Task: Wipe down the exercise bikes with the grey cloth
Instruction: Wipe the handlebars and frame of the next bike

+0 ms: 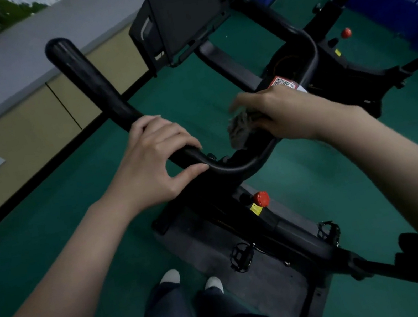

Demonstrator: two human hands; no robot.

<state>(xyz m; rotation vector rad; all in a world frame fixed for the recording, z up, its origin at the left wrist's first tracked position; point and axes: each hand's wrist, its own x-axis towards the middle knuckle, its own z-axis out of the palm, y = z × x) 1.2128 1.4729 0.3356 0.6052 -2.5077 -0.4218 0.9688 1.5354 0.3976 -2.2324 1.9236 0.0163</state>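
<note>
the left hand (155, 156) is wrapped round the handlebar (97, 94), fingers over and thumb under, likely to steady the bike (291, 230) against the rubbing. the right hand (280, 113), blurred, clutches the bunched grey cloth (240, 128) and presses it on the bar's inner bend, where sweat would gather. a second bike (365, 76) stands beyond, seemingly next.

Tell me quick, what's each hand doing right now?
Left hand: closed round the handlebar.
Right hand: on the cloth, blurred; grip cannot be told.
</note>
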